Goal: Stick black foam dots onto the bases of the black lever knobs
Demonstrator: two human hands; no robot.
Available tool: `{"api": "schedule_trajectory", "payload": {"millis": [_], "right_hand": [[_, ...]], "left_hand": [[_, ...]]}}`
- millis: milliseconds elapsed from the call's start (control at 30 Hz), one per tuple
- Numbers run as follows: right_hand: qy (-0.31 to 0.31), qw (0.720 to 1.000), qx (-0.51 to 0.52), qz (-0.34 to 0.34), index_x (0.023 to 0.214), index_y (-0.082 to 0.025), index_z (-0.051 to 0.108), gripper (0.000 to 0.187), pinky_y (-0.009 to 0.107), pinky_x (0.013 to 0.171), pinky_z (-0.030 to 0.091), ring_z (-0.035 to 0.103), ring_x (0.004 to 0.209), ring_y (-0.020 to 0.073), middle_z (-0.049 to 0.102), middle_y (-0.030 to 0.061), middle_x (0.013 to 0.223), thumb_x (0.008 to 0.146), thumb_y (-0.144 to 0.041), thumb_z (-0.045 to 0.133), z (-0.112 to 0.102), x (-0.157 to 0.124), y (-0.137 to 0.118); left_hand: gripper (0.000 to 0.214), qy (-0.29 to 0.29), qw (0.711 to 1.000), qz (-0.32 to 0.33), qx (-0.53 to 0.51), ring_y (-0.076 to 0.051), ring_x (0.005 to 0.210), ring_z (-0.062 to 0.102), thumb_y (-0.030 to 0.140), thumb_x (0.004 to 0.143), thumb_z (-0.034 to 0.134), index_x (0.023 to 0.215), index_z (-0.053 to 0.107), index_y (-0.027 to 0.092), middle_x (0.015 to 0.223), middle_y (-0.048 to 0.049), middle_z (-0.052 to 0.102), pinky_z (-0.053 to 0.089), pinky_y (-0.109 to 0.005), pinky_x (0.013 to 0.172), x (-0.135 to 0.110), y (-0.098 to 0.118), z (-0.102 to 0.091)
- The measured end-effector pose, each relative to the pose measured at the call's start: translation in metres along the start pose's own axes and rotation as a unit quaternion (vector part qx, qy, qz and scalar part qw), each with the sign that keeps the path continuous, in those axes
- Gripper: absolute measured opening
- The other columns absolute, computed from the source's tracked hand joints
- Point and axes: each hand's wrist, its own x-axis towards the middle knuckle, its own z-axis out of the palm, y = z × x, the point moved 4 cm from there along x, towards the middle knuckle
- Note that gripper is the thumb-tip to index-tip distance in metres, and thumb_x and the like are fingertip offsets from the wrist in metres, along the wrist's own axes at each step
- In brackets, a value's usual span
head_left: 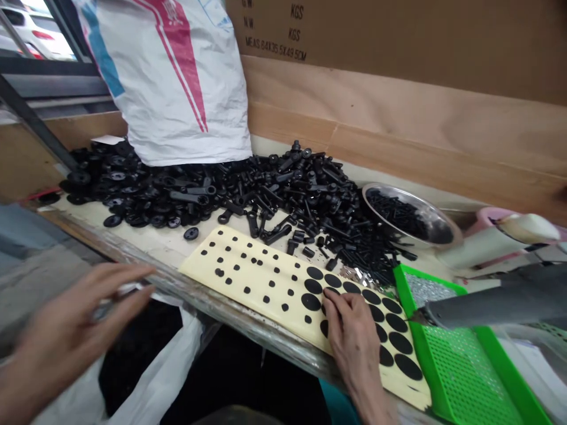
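Head view: your right hand [352,330] lies on the sheet of black dots [199,265], holding nothing visible, with many dots still on it; your left hand [73,336], lower left, is too blurred to tell what it holds.

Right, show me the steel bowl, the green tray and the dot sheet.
Steel bowl [401,195]: head view, on the back rim.
Green tray [423,348]: head view, on the left side of the frame.
Dot sheet [274,330]: head view, on bare backing between the dots.
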Motion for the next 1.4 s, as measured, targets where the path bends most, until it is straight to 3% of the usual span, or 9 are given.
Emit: {"api": "schedule_trajectory", "payload": {"millis": [33,167,233,300,533,867,1100,1233,1400], "right_hand": [[-0.001,1.0,-0.009,-0.005,0.103,-0.015,0.07,0.043,0.038,0.074,0.043,0.053,0.08,0.0237,0.057,0.0103,0.088,0.096,-0.044,0.039,0.004,0.002,-0.002],[-0.003,1.0,-0.031,0.002,0.102,-0.014,0.071,0.041,0.042,0.075,0.039,0.051,0.081,0.0271,0.058,0.0133,0.09,0.094,-0.041,0.041,0.015,0.009,-0.009],[-0.009,1.0,-0.028,0.008,0.099,-0.016,0.071,0.037,0.043,0.075,0.038,0.051,0.082,0.0282,0.058,0.0129,0.09,0.092,-0.039,0.044,0.016,0.012,-0.009],[-0.018,1.0,-0.01,0.016,0.096,-0.018,0.07,0.032,0.043,0.077,0.038,0.053,0.084,0.0279,0.059,0.0113,0.089,0.091,-0.037,0.046,0.017,0.014,-0.006],[-0.065,0.992,0.097,0.056,0.088,-0.021,0.065,0.018,0.037,0.076,0.044,0.059,0.083,0.0226,0.06,0.0057,0.089,0.086,-0.032,0.05,0.025,0.02,0.008],[-0.107,0.981,0.156,0.052,0.079,-0.024,0.065,0.016,0.037,0.078,0.04,0.054,0.082,0.0218,0.059,0.004,0.089,0.082,-0.033,0.053,0.019,0.02,0.005],[-0.103,0.974,0.187,0.074,0.077,-0.025,0.068,0.014,0.039,0.078,0.037,0.052,0.083,0.0242,0.059,0.0046,0.088,0.079,-0.034,0.057,0.021,0.022,0.008],[-0.105,0.962,0.237,0.081,0.076,-0.025,0.067,0.012,0.04,0.082,0.036,0.052,0.085,0.0239,0.059,0.0041,0.089,0.078,-0.034,0.061,0.019,0.021,0.007],[-0.106,0.924,0.353,0.1,0.077,-0.022,0.063,0.02,0.032,0.08,0.042,0.055,0.088,0.0204,0.056,0.0035,0.093,0.082,-0.041,0.06,0.007,0.016,0.005]], "left_hand": [[0.027,-0.003,0.998,0.044,0.039,-0.024,0.102,0.056,0.027,0.085,0.06,0.111,0.065,0.032,0.111,0.0007,0.063,0.043,-0.028,0.089,0.007,0.018,0.025],[0.029,-0.187,0.955,0.212,0.089,-0.023,0.104,0.05,0.017,0.094,0.043,0.117,0.061,0.022,0.112,-0.0082,0.058,0.043,-0.036,0.09,0.034,0.084,0.156],[0.028,-0.229,0.927,0.267,0.134,-0.024,0.099,0.049,0.015,0.094,0.041,0.113,0.061,0.02,0.105,-0.0091,0.057,0.043,-0.038,0.085,0.043,0.098,0.199],[0.027,-0.244,0.905,0.305,0.169,-0.025,0.097,0.047,0.016,0.094,0.041,0.113,0.06,0.02,0.104,-0.0094,0.056,0.042,-0.041,0.085,0.047,0.1,0.221],[0.029,-0.249,0.892,0.316,0.206,-0.024,0.094,0.047,0.01,0.092,0.04,0.115,0.055,0.02,0.104,-0.0071,0.055,0.038,-0.04,0.082,0.044,0.095,0.226],[0.015,-0.254,0.906,0.29,0.175,-0.024,0.098,0.047,0.027,0.095,0.047,0.099,0.057,0.018,0.099,-0.0052,0.06,0.031,-0.044,0.093,0.046,0.094,0.223],[0.042,-0.306,0.892,0.286,0.171,-0.022,0.091,0.046,-0.001,0.084,0.039,0.11,0.06,0.025,0.097,-0.0046,0.057,0.035,-0.04,0.086,0.066,0.1,0.225],[0.04,-0.351,0.87,0.295,0.181,-0.023,0.093,0.047,-0.003,0.079,0.039,0.098,0.063,0.022,0.098,-0.0063,0.055,0.034,-0.044,0.088,0.079,0.106,0.231],[0.035,-0.382,0.889,0.232,0.094,-0.024,0.095,0.05,0.002,0.079,0.041,0.099,0.062,0.021,0.099,-0.0062,0.06,0.037,-0.043,0.089,0.092,0.104,0.237]]}}
